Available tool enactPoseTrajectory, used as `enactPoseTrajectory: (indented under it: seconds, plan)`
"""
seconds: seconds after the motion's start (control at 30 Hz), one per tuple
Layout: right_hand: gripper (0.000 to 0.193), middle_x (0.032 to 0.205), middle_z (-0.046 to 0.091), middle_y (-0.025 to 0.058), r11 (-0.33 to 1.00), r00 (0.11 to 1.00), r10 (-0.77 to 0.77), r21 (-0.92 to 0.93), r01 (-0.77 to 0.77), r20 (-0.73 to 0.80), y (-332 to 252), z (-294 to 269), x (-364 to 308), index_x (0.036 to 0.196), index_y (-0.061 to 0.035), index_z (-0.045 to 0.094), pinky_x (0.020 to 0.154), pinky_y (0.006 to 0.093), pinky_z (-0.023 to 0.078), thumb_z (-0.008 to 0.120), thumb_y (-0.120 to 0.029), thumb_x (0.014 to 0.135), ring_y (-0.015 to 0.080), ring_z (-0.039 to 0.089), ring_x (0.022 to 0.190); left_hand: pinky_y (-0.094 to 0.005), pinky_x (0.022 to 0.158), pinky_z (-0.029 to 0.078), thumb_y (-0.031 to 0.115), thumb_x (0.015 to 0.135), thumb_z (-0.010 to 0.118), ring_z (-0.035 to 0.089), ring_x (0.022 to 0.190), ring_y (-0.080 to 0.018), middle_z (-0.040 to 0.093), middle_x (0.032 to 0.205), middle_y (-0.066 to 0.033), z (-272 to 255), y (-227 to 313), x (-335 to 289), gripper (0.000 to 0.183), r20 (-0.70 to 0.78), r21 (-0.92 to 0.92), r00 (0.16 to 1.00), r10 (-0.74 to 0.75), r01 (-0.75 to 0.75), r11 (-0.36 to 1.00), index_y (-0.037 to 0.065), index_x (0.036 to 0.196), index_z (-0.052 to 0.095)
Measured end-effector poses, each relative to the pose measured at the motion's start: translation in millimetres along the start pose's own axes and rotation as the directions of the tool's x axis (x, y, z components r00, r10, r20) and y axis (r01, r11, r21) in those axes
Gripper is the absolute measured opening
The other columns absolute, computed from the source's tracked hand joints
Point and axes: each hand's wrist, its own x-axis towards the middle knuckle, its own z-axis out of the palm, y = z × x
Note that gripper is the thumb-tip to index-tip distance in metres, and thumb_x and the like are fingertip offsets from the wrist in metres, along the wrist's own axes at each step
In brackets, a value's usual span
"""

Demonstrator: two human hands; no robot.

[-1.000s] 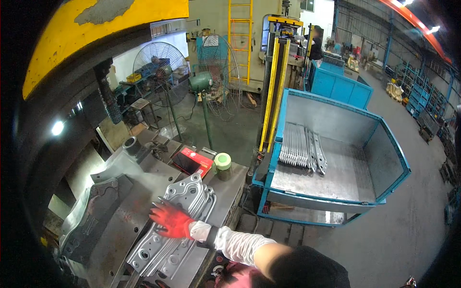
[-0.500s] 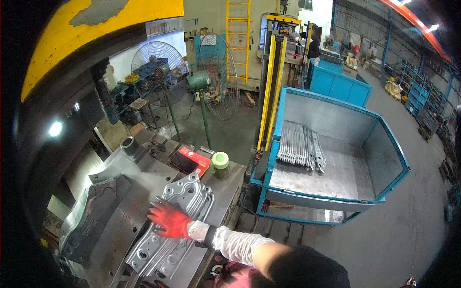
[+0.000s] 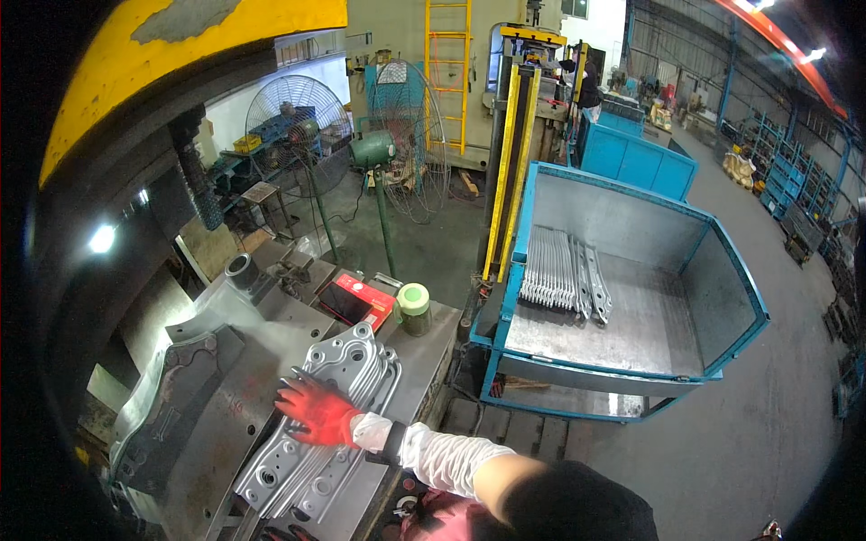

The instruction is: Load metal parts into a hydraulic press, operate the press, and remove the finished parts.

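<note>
Because the stamped metal parts [image 3: 293, 473] lie overlapped in a slanting stack on the steel table [image 3: 422, 374], the likeliest mishap is a slide: an uneven push could send the upper ones skating over the rest toward the table's near edge. The right hand [image 3: 317, 410], in a red glove, rests across the middle of the stack, its fingers apart and not visibly curled around any single part, so a sudden shift might go unchecked. What seems to be the left hand [image 3: 290, 534] (just a scrap of dark red glove at the lower border) shows too little to tell whether its fingers are apart or together. Should a part slip beneath the palm, its edge, if sharp, could nick the glove. Near the stack's far end stand a red box [image 3: 377, 311] and a jar with a green lid [image 3: 414, 311]; a part swung wide could tip the jar. The dark shaped die [image 3: 176, 397] lies to the left, where a stray part could strike it.
</note>
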Motion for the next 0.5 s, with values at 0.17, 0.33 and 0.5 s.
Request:
enactPoseTrajectory:
  seconds: [0.17, 0.33, 0.5]
  plan:
    - [0.063, 0.132, 0.044, 0.0194, 1.0, 1.0, 0.004, -0.004, -0.004, 0.016, 0.2, -3.7, 0.0, 0.126, -0.003, 0.049, 0.113, 0.0517, 0.014, 0.057, -0.045, 0.08, 0.0376, 0.032, 0.13, -0.0534, 0.108, 0.024, 0.067, 0.085, 0.039, 0.036, 0.131, -0.0329, 0.038, 0.143, -0.0144, -3.1, 2.9, 0.3, 0.079, -0.012, -0.016, 1.0, 0.008, -0.008, 1.0, 0.015, 0.144, 0.033]
    - [0.064, 0.134, 0.043, 0.0193, 1.0, 1.0, -0.001, -0.009, 0.001, 0.015, 1.1, -0.1, -0.1, 0.127, -0.003, 0.048, 0.113, 0.0515, 0.014, 0.055, -0.046, 0.081, 0.0374, 0.032, 0.131, -0.0536, 0.108, 0.023, 0.067, 0.085, 0.039, 0.035, 0.132, -0.0329, 0.038, 0.144, -0.0143, -2.7, 0.4, 0.7, 0.08, 0.011, -0.007, 1.0, 0.01, -0.01, 1.0, 0.015, 0.144, 0.032]
    - [0.064, 0.134, 0.042, 0.0189, 1.0, 0.999, -0.002, -0.021, 0.003, 0.032, 3.6, 5.2, 0.1, 0.128, -0.0033, 0.048, 0.113, 0.0517, 0.013, 0.055, -0.046, 0.081, 0.0371, 0.03, 0.132, -0.0542, 0.108, 0.022, 0.067, 0.084, 0.041, 0.034, 0.133, -0.0329, 0.036, 0.145, -0.0142, 3.5, -3.5, 0.5, 0.08, 0.022, -0.004, 1.0, 0.005, -0.004, 1.0, 0.014, 0.144, 0.033]
